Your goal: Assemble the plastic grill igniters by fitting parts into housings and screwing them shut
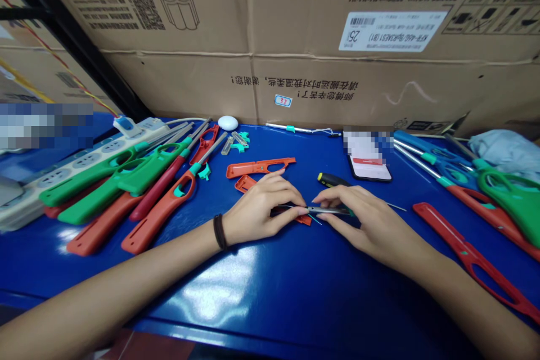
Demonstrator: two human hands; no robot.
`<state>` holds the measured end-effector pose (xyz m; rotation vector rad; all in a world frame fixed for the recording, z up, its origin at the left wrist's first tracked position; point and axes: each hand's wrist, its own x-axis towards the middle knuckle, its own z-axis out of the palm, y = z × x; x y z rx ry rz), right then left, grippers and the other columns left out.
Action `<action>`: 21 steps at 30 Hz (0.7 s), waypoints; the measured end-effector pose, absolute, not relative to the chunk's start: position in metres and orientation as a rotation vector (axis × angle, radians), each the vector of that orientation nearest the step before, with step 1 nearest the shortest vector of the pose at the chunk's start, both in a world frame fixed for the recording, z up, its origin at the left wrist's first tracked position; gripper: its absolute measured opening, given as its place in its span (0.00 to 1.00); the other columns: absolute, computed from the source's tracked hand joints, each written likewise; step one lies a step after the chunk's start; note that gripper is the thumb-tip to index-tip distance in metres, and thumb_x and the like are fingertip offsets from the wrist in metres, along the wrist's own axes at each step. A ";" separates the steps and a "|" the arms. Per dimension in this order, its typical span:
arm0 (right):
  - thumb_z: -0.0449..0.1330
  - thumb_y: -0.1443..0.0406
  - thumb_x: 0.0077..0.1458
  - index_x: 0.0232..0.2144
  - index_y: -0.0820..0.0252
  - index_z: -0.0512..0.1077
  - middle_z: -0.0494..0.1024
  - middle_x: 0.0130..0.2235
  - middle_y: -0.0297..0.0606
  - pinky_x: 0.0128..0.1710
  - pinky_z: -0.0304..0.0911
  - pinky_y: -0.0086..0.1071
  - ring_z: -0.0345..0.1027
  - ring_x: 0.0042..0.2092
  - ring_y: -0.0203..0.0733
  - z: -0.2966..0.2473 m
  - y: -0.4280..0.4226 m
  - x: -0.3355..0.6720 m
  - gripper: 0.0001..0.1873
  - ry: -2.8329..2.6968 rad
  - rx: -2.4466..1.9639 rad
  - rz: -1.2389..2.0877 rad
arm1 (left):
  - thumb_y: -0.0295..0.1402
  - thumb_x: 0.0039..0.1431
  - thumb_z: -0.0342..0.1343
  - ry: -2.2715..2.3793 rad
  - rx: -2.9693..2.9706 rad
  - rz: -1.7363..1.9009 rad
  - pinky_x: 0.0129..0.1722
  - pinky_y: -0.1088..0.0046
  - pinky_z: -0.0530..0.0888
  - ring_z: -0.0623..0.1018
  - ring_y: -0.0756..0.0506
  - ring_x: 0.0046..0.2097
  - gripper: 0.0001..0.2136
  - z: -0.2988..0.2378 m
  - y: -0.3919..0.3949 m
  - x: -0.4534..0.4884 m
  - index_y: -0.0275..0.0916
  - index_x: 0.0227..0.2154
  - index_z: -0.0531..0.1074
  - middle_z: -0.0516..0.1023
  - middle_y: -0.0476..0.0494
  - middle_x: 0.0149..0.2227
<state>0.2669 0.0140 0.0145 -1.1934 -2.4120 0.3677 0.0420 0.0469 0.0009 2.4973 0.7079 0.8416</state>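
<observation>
The left hand [261, 208] and right hand [371, 219] were curled nearly shut, their fingertips pinching a slim metal tube [327, 210] steadily from both ends, just above an orange lighter shell [304, 219].

Orange lighter handle [160, 209], green lighter handle [143, 173], blue workbench [295, 292]

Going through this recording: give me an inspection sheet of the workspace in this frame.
surface: glossy blue bench top, with light glare.
work items: thin metal part, above an orange plastic lighter shell.
hands: left hand and right hand both pinch the part.
clutter: green plastic utility lighters, orange plastic utility lighters, black-and-yellow screwdriver, smartphone.
cables: white power strip; red-and-yellow wire.
surroundings: brown cardboard cartons, black metal frame.
</observation>
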 end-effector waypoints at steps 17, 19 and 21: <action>0.56 0.69 0.57 0.41 0.53 0.67 0.76 0.40 0.34 0.42 0.64 0.35 0.69 0.43 0.41 0.014 0.015 0.266 0.09 -2.376 -1.174 0.339 | 0.30 0.62 0.52 0.681 2.530 0.863 0.61 0.59 0.58 0.75 0.49 0.40 0.06 0.000 0.047 0.041 0.37 0.36 0.75 0.79 0.46 0.36; 0.55 0.68 0.57 0.41 0.53 0.67 0.76 0.40 0.35 0.42 0.64 0.35 0.69 0.43 0.42 0.014 0.015 0.266 0.09 -2.374 -1.172 0.332 | 0.30 0.62 0.53 0.687 2.526 0.863 0.60 0.59 0.58 0.76 0.48 0.41 0.06 0.001 0.047 0.041 0.38 0.36 0.75 0.79 0.46 0.36; 0.55 0.68 0.57 0.41 0.53 0.68 0.76 0.40 0.35 0.42 0.64 0.35 0.70 0.43 0.42 0.014 0.015 0.266 0.09 -2.373 -1.173 0.320 | 0.30 0.62 0.53 0.691 2.520 0.860 0.60 0.58 0.58 0.76 0.48 0.41 0.06 0.001 0.047 0.042 0.38 0.36 0.74 0.79 0.46 0.37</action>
